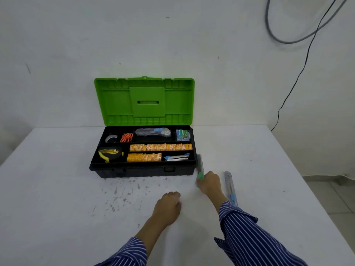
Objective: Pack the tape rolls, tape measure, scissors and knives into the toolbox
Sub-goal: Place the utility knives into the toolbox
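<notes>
Head view: my right hand [209,184] has its grip closed around the green-ended knife [199,167] just right of the open toolbox [143,169]. My left hand [169,207] rests on the desk [57,198], loosely curled and holding nothing. A blue-ended knife [230,187] lies on the desk right of my wrist. Tape rolls [160,147] and tape measure [110,153] sit in the tray.
</notes>
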